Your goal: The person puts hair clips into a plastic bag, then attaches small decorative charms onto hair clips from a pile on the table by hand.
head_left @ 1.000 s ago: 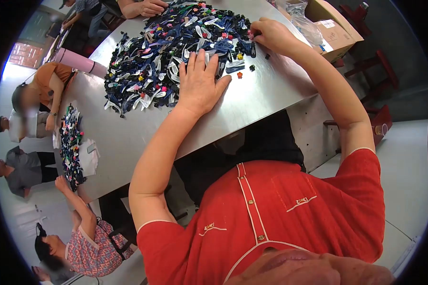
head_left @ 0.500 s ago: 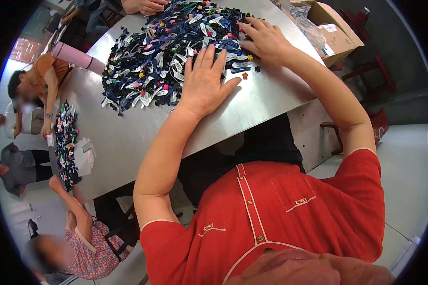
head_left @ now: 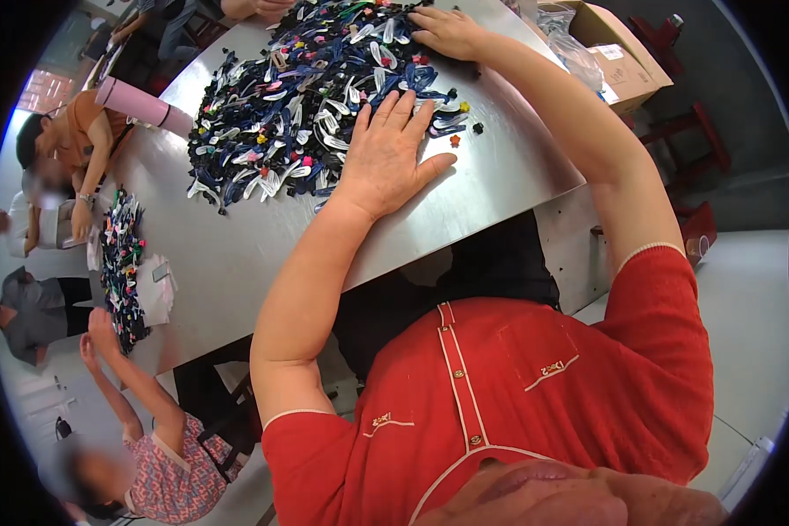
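Note:
A broad heap of snap hair clips (head_left: pixel 280 114), in black, navy and white with small coloured flowers among them, covers part of the metal table (head_left: pixel 473 188). My left hand (head_left: pixel 384 162) lies flat, palm down, on the heap's near edge, thumb stretched out over bare metal. Farther off, my right hand (head_left: pixel 449 35) rests against the heap's far right edge with its fingers extended; nothing shows in its grasp. Just right of my left fingertips lie a red-orange flower piece (head_left: pixel 455 140), a yellow flower piece (head_left: pixel 465 107) and a small black piece (head_left: pixel 478 128).
Another person's hand (head_left: pixel 259 7) is at the heap's far side. A pink tumbler (head_left: pixel 136 103) lies on its side in view, left of the heap. Beyond it sits a second clip pile (head_left: pixel 121 263) with people around it. A cardboard box (head_left: pixel 636 57) stands past the table's right edge.
My right hand has slid away from me and leftward along the heap's right edge. My left hand has shifted slightly right. At left, a seated person has raised both hands.

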A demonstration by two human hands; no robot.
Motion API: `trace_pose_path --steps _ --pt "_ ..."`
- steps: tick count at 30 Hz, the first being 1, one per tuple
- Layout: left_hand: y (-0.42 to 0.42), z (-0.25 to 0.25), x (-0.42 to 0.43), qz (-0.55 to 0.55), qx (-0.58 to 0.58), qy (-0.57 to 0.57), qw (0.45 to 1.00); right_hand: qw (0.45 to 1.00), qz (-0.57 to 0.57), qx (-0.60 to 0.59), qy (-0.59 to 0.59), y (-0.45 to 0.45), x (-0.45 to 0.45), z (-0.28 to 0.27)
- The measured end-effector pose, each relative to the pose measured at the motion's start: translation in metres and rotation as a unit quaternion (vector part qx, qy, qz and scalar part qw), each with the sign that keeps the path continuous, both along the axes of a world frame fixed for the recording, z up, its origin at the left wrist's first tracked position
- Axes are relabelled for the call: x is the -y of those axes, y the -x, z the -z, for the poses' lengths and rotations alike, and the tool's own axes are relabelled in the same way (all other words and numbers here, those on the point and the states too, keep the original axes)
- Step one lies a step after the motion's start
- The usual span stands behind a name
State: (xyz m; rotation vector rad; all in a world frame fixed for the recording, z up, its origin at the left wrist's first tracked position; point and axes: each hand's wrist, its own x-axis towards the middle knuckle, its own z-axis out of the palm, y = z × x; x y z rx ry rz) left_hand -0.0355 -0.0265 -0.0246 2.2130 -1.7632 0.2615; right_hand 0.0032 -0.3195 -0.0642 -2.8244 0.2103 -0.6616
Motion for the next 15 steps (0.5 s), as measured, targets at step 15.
trace_pose_path --steps 15 --pt "0.005 -0.001 0.001 -0.004 -0.004 0.023 1.0 0.975 -0.155 -0.048 -0.15 0.138 -0.07 -0.05"
